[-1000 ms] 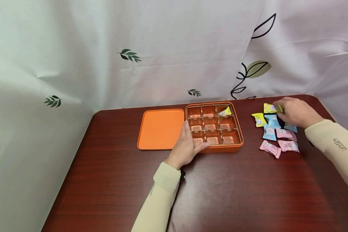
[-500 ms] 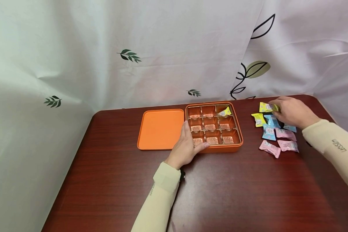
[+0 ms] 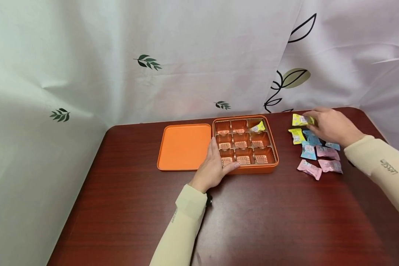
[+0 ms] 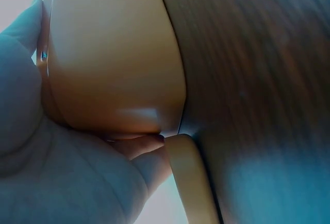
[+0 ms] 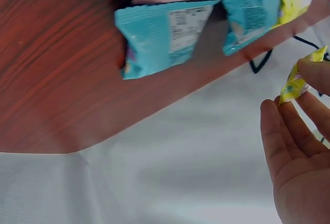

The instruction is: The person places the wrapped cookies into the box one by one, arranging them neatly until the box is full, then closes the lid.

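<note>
My left hand [image 3: 210,170] rests at the near left corner of an orange box [image 3: 257,170]. Its fingers lie straight along the left side and the thumb touches the front edge; the left wrist view shows the palm against the box wall [image 4: 113,64]. A brown tray with several compartments fills the box, and a yellow wrapped candy [image 3: 258,127] sits in its far right compartment. At the right, my right hand [image 3: 334,125] pinches another yellow wrapped candy [image 3: 300,119] between thumb and fingers, above the other candies. The right wrist view shows this wrapper [image 5: 295,85] at the fingertips.
An orange lid [image 3: 184,147] lies against the box's left side. Right of the box are a loose yellow candy [image 3: 297,136], blue candies [image 3: 308,150] and pink candies [image 3: 310,169]. A patterned white curtain [image 3: 186,85] hangs behind the dark red table [image 3: 126,207].
My right hand has moved a little to the left with the yellow wrapped candy, toward the box. My left hand, the box and the lid stay in place.
</note>
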A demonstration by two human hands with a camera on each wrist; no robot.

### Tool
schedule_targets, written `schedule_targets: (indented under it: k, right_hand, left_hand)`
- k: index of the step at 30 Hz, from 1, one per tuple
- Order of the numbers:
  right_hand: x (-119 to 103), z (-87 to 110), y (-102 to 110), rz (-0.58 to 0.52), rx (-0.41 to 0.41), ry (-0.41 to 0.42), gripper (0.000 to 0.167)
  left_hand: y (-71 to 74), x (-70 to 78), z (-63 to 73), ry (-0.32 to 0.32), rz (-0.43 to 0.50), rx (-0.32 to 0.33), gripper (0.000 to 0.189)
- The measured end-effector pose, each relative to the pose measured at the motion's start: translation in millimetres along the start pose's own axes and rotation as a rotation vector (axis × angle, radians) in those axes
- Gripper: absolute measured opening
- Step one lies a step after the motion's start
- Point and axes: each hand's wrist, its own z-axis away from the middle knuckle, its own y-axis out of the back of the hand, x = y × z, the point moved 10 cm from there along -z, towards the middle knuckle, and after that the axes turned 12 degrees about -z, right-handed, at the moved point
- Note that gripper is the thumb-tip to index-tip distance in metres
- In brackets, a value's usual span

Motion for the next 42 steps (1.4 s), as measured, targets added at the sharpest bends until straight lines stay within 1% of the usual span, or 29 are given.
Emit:
schedule_targets:
  k: [4,12,21,26,33,42]
  right_hand:
    - [-10.0,-1.8,2.4,-0.01,0.011,0.012,0.038]
    - [-33.5,-6.5,9.2,-0.021,0.072,0.094,0.038]
    - [-51.4,-11.9,10.9,-0.015,0.114,0.172,0.033]
    - [-57.5,-13.3,10.7,-0.019,0.125,0.203,0.034]
    - [-66.0,-16.5,9.1,-0.033,0.122,0.217,0.038]
    - [-86.7,-22.5,8.6,-0.053,0.111,0.235,0.035]
  left_hand:
    - [0.0,-0.1,-0.2,0.001,-0.001,0.001,0.113]
    - [0.2,0.1,-0.3,0.0,0.004,-0.002,0.113]
    - [1.0,0.7,-0.6,-0.003,-0.008,0.001,0.113]
    - [1.4,1.3,0.1,-0.005,-0.006,0.005,0.113]
    - [1.1,-0.1,0.3,-0.002,-0.005,-0.004,0.113]
    - [-0.4,-0.2,-0.5,-0.002,-0.005,0.001,0.113]
